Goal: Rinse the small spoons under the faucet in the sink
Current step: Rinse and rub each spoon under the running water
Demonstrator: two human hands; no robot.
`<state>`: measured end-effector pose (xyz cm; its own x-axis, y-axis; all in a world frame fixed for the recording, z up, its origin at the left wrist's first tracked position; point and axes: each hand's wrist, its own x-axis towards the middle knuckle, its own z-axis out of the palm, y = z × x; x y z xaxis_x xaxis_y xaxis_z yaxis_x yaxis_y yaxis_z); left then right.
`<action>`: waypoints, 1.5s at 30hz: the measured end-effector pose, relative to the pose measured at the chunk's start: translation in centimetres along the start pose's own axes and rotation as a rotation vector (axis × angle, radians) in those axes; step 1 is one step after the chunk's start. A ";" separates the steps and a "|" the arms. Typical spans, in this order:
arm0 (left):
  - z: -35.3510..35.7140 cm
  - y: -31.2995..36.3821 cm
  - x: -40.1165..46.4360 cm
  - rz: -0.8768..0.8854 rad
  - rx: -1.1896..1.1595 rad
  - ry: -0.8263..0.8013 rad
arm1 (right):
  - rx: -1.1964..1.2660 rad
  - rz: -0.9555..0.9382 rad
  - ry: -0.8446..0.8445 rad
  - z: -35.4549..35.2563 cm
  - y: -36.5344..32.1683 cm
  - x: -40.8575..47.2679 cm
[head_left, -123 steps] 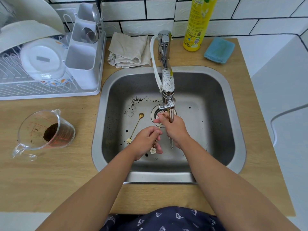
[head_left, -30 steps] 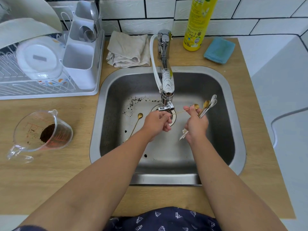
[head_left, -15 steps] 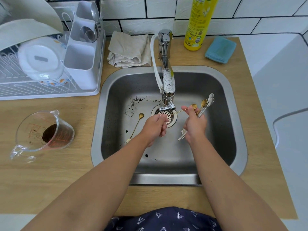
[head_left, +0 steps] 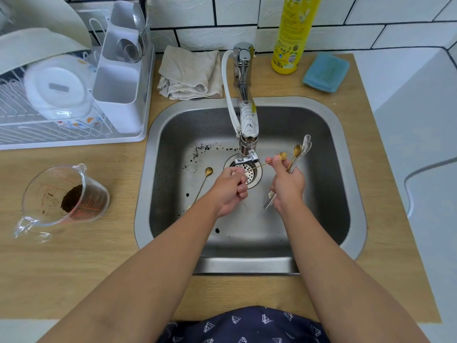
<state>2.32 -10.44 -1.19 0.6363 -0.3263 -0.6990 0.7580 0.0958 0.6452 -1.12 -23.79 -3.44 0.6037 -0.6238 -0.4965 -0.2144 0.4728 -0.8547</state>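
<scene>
Thin gold long-handled spoon (head_left: 262, 164) is lying across under the chrome faucet spout (head_left: 248, 134), left hand (head_left: 228, 190) pinching its handle end, right hand (head_left: 286, 184) pinching near the bowl while gripping a bundle of gold and white small spoons (head_left: 298, 154). Another gold spoon (head_left: 204, 180) is waiting in the steel sink (head_left: 329, 184) at 9 o'clock of the drain. Risk: overloaded right grip could be slipping, dropping spoons onto coffee grounds (head_left: 201, 149).

A single wide-angle view is given, taken from the person's head and aimed forward and steeply down. The sink (head_left: 247, 264) is framed near the centre, seen from close above, with both forearms entering from 6 o'clock. The wooden surface (head_left: 74, 268) is spread around it, the tiled wall is caught at 12 o'clock, and straight lines are bowed toward the edges.
</scene>
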 end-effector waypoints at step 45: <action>0.8 0.4 1.1 0.698 1.499 0.216 | 0.075 0.068 -0.064 -0.3 -0.1 -0.1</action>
<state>3.26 -11.48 -1.48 0.8742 -0.4722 -0.1134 -0.3802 -0.8107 0.4452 -1.41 -23.98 -3.41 0.6381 -0.5484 -0.5404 -0.2001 0.5596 -0.8042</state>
